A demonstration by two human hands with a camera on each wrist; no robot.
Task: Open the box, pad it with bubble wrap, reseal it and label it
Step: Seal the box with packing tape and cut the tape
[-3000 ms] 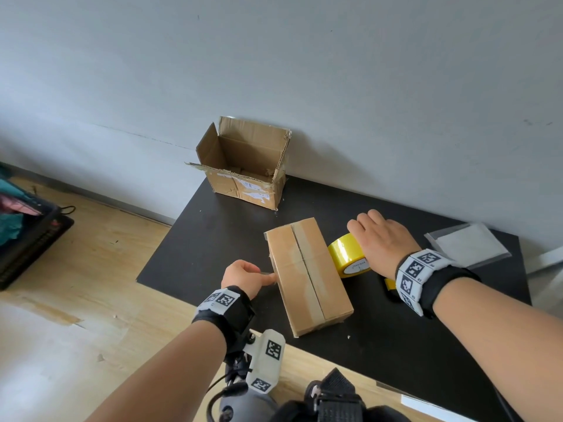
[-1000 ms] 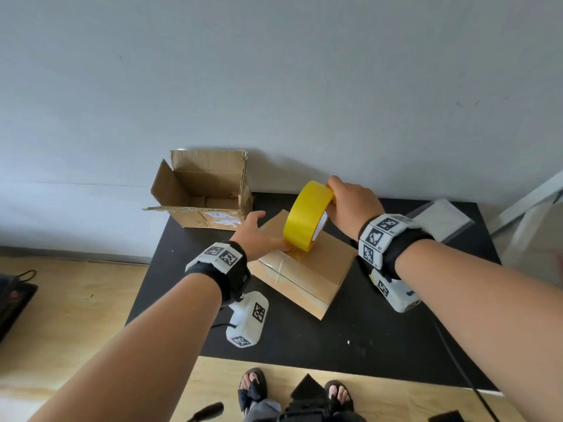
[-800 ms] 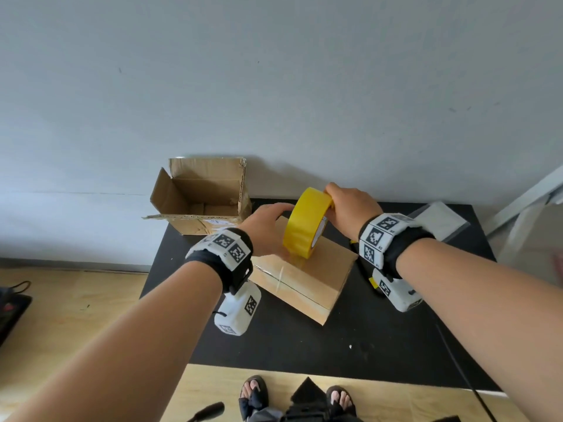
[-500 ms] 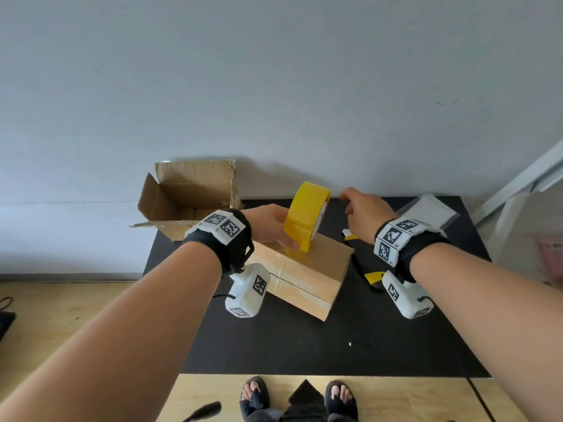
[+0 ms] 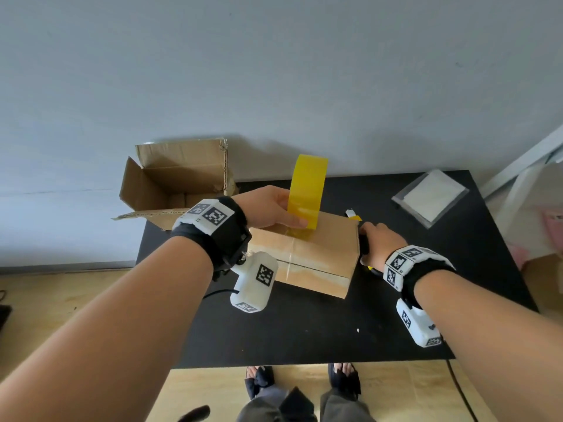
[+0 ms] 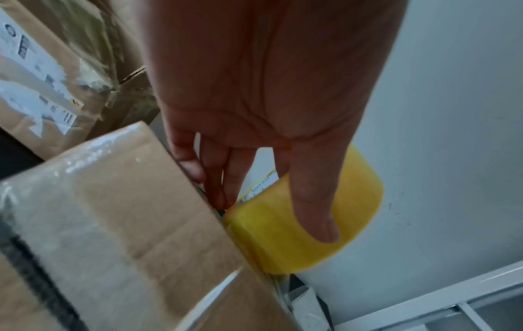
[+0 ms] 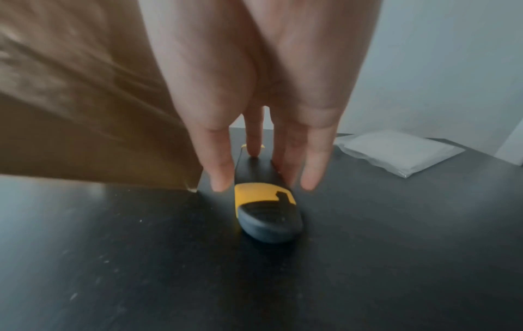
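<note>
At the upper left of the head view an open cardboard box [image 5: 179,184] sits on the back left corner of the black table [image 5: 304,336], flaps up, against the grey wall; the left wrist view shows torn white labels on its side, their print too small to read. Bare black tabletop lies along the near edge, in front of everything. Just right of it, mid-frame, the closed brown box [image 5: 323,257] lies flat, glossy clear tape along its top seam. The left hand [image 5: 268,208] holds the yellow tape roll [image 5: 307,193] upright on the box's top, thumb across the smooth outer band, fingers behind; faint lettering on the core is unreadable. Right of the box, just beside its side wall, the right hand [image 7: 254,94] reaches down with straight fingers closing narrowly around a black-and-yellow utility knife [image 7: 266,210] lying on the table. At the upper right a flat clear plastic pouch [image 5: 429,196] with white contents lies near the table's back right corner.
</note>
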